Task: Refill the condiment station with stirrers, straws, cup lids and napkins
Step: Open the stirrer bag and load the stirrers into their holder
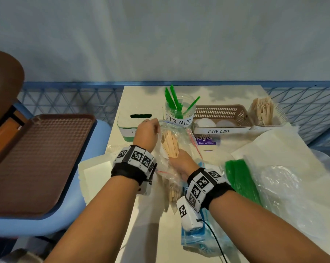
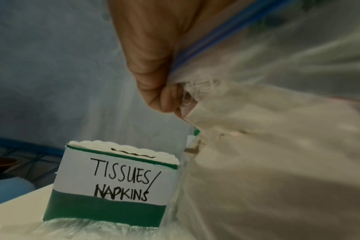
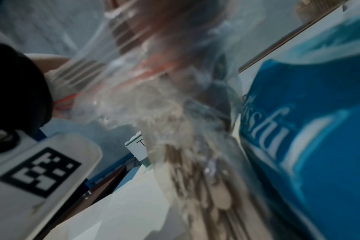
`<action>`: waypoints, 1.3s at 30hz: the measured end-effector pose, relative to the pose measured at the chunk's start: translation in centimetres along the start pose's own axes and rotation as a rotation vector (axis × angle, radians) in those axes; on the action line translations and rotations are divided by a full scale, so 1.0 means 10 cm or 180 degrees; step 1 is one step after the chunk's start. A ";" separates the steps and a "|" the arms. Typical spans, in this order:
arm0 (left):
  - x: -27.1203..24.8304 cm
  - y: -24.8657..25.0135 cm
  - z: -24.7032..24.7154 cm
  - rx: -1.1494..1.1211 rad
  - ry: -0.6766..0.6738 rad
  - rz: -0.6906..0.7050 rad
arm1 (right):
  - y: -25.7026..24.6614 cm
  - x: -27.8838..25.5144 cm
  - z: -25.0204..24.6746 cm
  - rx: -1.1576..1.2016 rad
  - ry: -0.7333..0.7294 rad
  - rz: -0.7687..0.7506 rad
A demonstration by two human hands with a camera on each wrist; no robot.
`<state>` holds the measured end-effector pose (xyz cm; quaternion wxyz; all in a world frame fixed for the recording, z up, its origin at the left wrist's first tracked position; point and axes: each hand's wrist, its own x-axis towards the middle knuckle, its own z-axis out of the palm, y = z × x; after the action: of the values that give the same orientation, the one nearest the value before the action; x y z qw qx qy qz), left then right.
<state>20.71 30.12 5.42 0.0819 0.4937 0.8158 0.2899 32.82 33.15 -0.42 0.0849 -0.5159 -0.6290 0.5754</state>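
Note:
My left hand (image 1: 155,127) pinches the blue-zip top edge of a clear plastic bag (image 1: 179,133) above the table; in the left wrist view its fingers (image 2: 164,95) curl on that bag (image 2: 277,146). Inside stands a bundle of wooden stirrers (image 1: 169,143), and my right hand (image 1: 180,161) grips its lower end. I cannot tell whether plastic lies between that hand and the sticks. The right wrist view is blurred and shows stirrers in a bag (image 3: 206,186). The station stands behind: napkin box (image 1: 133,122) (image 2: 117,178), straws jar (image 1: 179,111), cup lids basket (image 1: 223,116), stirrer holder (image 1: 264,114).
A green straw pack (image 1: 240,179) and bagged cup lids (image 1: 280,179) lie at the right. A blue tissue pack (image 1: 198,240) (image 3: 308,129) lies under my right wrist, beside a second bag of stirrers (image 1: 173,188). A brown tray (image 1: 36,158) rests on a blue chair at the left.

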 end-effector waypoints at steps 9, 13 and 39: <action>-0.04 0.10 -0.01 0.0488 -0.0623 0.0108 | -0.03 0.00 -0.08 0.0469 -0.0056 -0.0201; -0.01 0.06 -0.01 0.0472 -0.0715 -0.0172 | -0.05 -0.07 -0.08 0.0634 -0.0244 -0.0456; -0.17 -0.23 0.10 0.1268 -0.0928 0.0609 | -0.52 -0.20 -0.51 0.2139 0.0514 -0.1352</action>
<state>20.26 28.26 3.03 0.0719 0.6115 0.7859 0.0558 34.40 35.93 6.43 0.4149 -0.3616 -0.4897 0.6762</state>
